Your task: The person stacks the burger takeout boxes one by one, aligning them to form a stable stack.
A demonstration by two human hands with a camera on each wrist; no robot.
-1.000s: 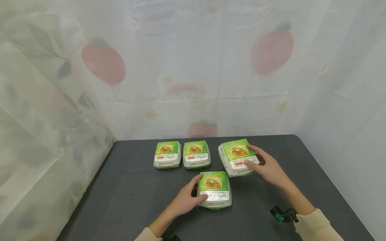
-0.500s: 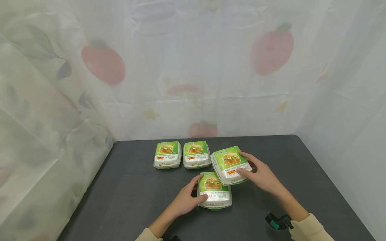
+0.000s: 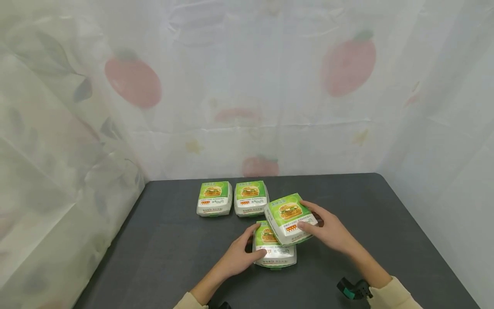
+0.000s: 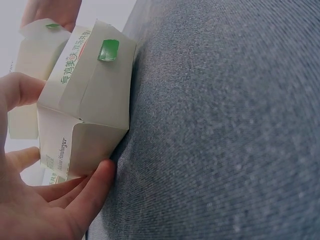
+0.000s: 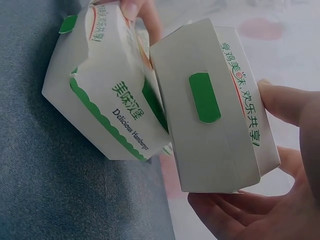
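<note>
Green and white burger boxes with a burger picture on the lid are in the head view. My left hand (image 3: 238, 254) grips the left side of the front burger box (image 3: 275, 256), which sits on the table. Its thumb lies on the lid edge and its fingers reach round the side wall. My right hand (image 3: 332, 227) holds a second burger box (image 3: 290, 216) by its right side, turned at an angle and overlapping the front box's upper right. In the right wrist view this held box (image 5: 215, 110) is off the table, right at the front box (image 5: 105, 95).
Two more burger boxes, a left one (image 3: 214, 198) and a right one (image 3: 251, 198), stand side by side near the back edge of the dark table (image 3: 173, 249). A pale fruit-print curtain (image 3: 247, 86) hangs behind and along both sides.
My right hand has brought its burger box left and toward me, from beside the back row to over the front box's corner. My left hand and the front box have stayed put.
</note>
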